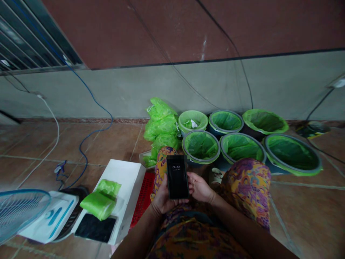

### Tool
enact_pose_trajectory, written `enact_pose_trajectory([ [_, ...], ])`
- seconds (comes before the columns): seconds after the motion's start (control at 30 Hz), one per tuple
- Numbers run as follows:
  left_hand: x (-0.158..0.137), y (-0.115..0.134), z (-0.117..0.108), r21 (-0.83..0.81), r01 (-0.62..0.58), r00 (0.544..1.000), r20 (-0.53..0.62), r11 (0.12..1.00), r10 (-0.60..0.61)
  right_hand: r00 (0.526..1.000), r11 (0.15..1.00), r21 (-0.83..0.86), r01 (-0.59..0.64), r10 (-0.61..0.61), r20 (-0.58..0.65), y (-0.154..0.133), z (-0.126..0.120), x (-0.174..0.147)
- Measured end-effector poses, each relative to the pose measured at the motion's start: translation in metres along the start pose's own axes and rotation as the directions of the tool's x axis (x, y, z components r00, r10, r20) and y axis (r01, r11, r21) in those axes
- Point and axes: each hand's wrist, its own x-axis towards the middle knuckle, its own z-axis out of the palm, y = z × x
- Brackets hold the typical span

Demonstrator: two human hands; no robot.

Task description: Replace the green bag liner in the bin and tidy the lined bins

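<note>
A dark smartphone (178,183) is held upright over my lap, and its screen reads 08:52. My left hand (162,198) wraps round its left side and lower edge. On the opposite side, the curled fingers of my right hand (201,187) grip the right edge, partly hidden behind it. To the left, a folded green plastic bag bundle (101,201) rests on a white box (126,176). A second dark flat device (95,227), like a phone or tablet, lies at the near end of that box.
Several bins (201,146) lined with green bags stand before my knees. Filled green bags (161,120) are piled left of them by the wall. A fan (21,212) is at lower left, near a blue cable (93,131) and a red crate (144,196).
</note>
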Motion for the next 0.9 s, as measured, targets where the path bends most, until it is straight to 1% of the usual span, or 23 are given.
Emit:
enact_pose_trajectory([
  [0.1,0.0,-0.0001,0.0,0.004,-0.004,1.0,0.005,1.0,0.004,1.0,0.999,0.006,-0.031,0.031,-0.003,0.0002,-0.0016,0.0013],
  [0.2,0.0002,-0.0006,-0.0005,0.003,-0.004,1.0,0.014,1.0,0.004,1.0,1.0,0.004,-0.016,0.016,-0.02,0.0005,-0.0019,0.0014],
  [0.3,0.0006,-0.0013,-0.0017,0.008,-0.011,1.0,0.005,1.0,0.011,0.999,1.0,0.006,-0.029,0.029,-0.034,-0.0008,0.0002,-0.0001],
  [0.4,0.0012,-0.0016,-0.0025,0.017,-0.012,1.0,-0.009,1.0,0.012,0.997,0.997,0.028,-0.078,0.078,-0.017,-0.0035,0.0021,-0.0019],
  [0.5,0.002,-0.0013,-0.0016,0.023,0.0,1.0,-0.027,1.0,0.001,0.995,0.994,0.047,-0.097,0.097,0.01,-0.0054,0.0021,-0.0025],
  [0.7,0.0038,-0.0008,0.0021,0.027,-0.011,0.998,-0.059,1.0,0.013,0.996,0.995,0.059,-0.081,0.08,0.025,-0.0053,0.0024,-0.0018],
  [0.9,0.0049,-0.0017,-0.0014,0.017,-0.01,1.0,-0.025,1.0,0.011,0.998,0.995,0.072,-0.067,0.068,-0.011,-0.0043,0.0012,0.0002],
])
